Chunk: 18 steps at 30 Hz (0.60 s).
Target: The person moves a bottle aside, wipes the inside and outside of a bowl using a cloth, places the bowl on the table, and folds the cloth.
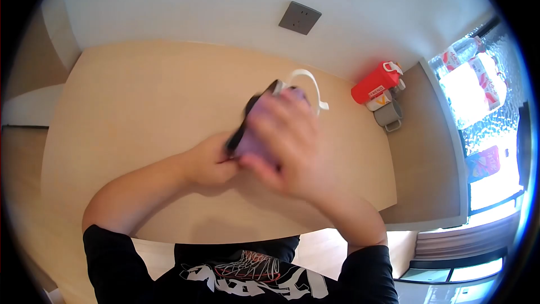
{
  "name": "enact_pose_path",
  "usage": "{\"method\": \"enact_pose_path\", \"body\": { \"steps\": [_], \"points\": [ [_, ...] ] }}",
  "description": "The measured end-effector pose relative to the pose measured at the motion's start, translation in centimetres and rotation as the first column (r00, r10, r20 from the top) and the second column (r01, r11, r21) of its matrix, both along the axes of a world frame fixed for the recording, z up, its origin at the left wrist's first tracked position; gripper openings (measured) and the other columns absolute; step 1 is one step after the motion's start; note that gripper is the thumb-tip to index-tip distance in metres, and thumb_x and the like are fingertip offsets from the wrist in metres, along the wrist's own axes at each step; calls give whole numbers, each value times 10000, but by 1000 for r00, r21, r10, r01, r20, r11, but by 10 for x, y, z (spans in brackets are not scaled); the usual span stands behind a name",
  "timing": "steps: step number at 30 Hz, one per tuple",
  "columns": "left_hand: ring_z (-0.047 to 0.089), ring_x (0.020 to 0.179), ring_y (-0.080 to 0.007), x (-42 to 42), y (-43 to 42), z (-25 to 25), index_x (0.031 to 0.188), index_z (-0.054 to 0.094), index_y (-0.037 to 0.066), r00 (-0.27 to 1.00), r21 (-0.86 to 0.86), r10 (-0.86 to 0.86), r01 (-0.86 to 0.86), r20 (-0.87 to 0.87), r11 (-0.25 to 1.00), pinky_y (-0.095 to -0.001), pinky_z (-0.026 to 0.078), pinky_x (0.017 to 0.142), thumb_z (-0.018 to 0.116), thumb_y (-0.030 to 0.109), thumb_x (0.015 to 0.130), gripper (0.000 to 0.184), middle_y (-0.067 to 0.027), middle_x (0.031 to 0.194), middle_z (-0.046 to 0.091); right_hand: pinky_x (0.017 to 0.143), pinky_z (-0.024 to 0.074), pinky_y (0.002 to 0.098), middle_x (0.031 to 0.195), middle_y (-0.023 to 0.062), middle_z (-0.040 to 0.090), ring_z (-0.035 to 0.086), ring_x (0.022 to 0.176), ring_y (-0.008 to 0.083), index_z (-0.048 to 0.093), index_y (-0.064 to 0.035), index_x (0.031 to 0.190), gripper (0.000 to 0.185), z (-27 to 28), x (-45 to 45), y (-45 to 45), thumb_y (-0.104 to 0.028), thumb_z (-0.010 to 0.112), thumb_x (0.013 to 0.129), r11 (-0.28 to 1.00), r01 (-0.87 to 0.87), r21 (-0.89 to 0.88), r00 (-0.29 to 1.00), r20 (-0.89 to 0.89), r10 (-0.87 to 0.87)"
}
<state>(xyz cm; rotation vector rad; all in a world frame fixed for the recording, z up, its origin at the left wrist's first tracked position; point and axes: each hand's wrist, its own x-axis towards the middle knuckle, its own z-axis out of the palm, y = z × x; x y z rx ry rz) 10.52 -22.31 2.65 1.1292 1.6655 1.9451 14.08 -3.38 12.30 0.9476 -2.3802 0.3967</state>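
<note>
Above the front middle of the table, my left hand [216, 160] grips the near end of a dark, flat object [241, 130] that is tilted upward. My right hand [292, 141], blurred by motion, is pressed over a purple cloth [251, 145] lying against that object. Most of the dark object is hidden by the cloth and fingers, so its kind cannot be made out. From its far end a white cable or strap [316, 83] curves out to the right and ends in a small white tip.
The light wooden table [146, 90] meets a wall with a grey socket plate [300, 18]. At the back right stand a red bottle [371, 85], a small white-and-orange box [380, 100] and a grey mug [388, 116]. A raised side panel [427, 152] borders the right, beside a bright window.
</note>
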Motion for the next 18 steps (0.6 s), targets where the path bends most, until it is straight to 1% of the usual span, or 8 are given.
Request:
{"method": "enact_pose_path", "body": {
  "steps": [2,5,10,11,13,15,17,18],
  "points": [
    [569,930,-105,6,-3,1,1247,549,27,977,-58,-26,39,211,998,-298,482,842,605,98,965,297,-22,1025,628,966,485,450,1205,167,664,617,1139,380,655,-31,1177,421,20,-15,4,-152,773,792,981,118,-152,981,172,-92],
    [564,919,-98,3,-2,6,1236,559,26,947,36,-28,17,319,999,-292,478,837,594,71,969,273,-16,1017,626,886,519,448,1121,159,678,653,1001,376,672,-34,1103,351,9,-28,3,-127,767,778,987,52,-154,999,17,-50],
    [580,971,-119,7,-1,6,1245,567,37,988,204,60,-88,142,975,-296,476,886,616,59,953,297,-23,1077,630,1019,489,482,1170,114,671,609,1198,340,664,-31,1140,460,-10,1,-14,-41,751,688,976,-190,108,975,-97,201],
    [586,992,-125,8,-1,7,1250,566,41,993,196,82,-98,86,976,-297,475,906,620,56,948,307,-28,1095,632,1017,490,478,1183,117,667,609,1195,341,655,-33,1156,466,-9,-2,-12,-29,742,698,980,-185,73,977,-93,192],
    [596,1029,-148,4,-3,-1,1267,558,44,971,14,22,-26,236,1000,-312,473,932,626,40,921,352,-48,1123,634,1012,493,471,1209,124,658,610,1189,343,639,-37,1187,478,-2,-12,-3,-6,725,718,986,-167,2,983,-73,167],
    [609,1024,-172,6,-2,-6,1248,563,41,982,-35,15,-9,190,999,-333,479,919,637,32,895,361,-62,1114,640,911,526,437,1180,154,660,636,1082,362,618,-33,1180,376,12,-22,3,-14,698,813,979,16,-203,992,124,9],
    [627,978,-196,10,2,-5,1194,578,33,995,51,62,-58,-77,997,-360,492,868,654,30,871,332,-67,1069,651,899,533,389,1144,174,682,668,1043,332,634,-32,1180,341,23,-29,10,-3,672,842,942,150,-301,959,276,-65],
    [633,872,-224,14,6,2,1129,605,27,996,106,92,-93,13,990,-383,497,790,658,24,854,280,-64,958,660,909,530,394,1146,177,683,667,1049,334,637,-26,1175,340,23,-29,10,-1,676,839,940,143,-311,964,258,-61]
  ]
}}
